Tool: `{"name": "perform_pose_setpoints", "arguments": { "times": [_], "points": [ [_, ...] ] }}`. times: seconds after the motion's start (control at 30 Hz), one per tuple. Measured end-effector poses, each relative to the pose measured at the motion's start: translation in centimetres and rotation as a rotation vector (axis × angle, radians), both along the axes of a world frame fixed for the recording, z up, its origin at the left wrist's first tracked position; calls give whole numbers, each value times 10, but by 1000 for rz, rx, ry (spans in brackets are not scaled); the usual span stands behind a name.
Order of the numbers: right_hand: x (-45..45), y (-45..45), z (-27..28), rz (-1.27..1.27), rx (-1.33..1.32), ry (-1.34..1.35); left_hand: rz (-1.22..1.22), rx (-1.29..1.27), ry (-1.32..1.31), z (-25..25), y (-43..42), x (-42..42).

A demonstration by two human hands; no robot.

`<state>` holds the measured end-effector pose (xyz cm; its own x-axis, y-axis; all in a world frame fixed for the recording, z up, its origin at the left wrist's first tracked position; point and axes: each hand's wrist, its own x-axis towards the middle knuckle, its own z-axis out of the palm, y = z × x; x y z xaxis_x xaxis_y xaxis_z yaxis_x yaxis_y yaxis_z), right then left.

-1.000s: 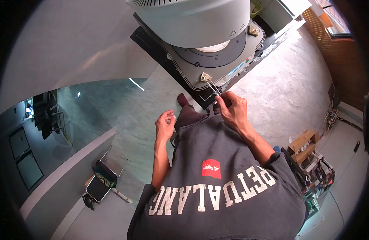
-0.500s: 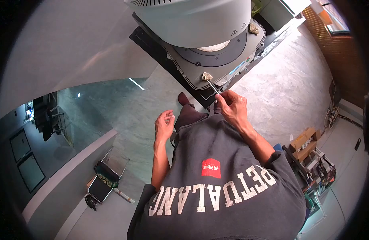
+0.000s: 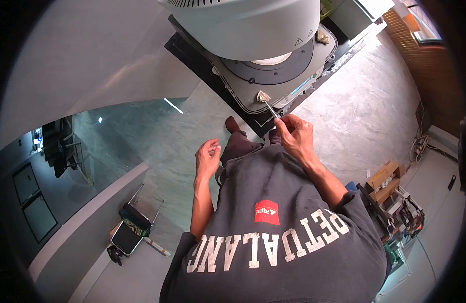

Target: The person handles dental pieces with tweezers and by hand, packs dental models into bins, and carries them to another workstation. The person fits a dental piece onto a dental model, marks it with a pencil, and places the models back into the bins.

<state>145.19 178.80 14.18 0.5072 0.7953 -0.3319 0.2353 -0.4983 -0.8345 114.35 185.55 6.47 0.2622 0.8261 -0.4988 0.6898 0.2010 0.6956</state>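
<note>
My right hand (image 3: 297, 135) pinches a pair of slim metal tweezers (image 3: 271, 110) in front of the machine's base. The tips of the tweezers meet a small tan-gold patterned piece (image 3: 263, 96) at the front corner of the light grey base (image 3: 243, 95); whether they grip it I cannot tell. Over that base hangs the white rounded head (image 3: 248, 30) of the machine, above a dark round plate (image 3: 243, 71) with a pale disc (image 3: 272, 60) in its middle. My left hand (image 3: 208, 157) hovers near my thigh, fingers loosely bent and apart, with nothing in it.
A second tan-gold piece (image 3: 322, 37) lies on the base's far right corner. The machine stands on a black-edged table (image 3: 192, 56). A folding chair (image 3: 128, 237) is at lower left, beside a low partition (image 3: 99, 214). Cardboard boxes (image 3: 383, 178) and cables sit at right.
The machine has shifted very slightly right and down in view. My right hand and the tweezers have moved a touch with it. My left hand stays where it was.
</note>
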Motion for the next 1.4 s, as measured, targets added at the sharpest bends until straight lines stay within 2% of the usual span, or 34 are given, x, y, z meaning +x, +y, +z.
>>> {"name": "perform_pose_setpoints", "arguments": {
  "times": [0.23, 0.33, 0.83, 1.4],
  "points": [
    [0, 0, 2, -12, 4, 20, 26, 23, -59, -2, 0, 1],
    [1, -1, 0, -21, 15, 45, 155, 5, -218, 3, 1, 11],
    [-1, -3, -4, -30, 40, 17, 122, 99, -238, 15, 11, 30],
    [-2, -3, -4, -24, 70, -1, 85, 41, -174, 16, 8, 26]
  ]
}}
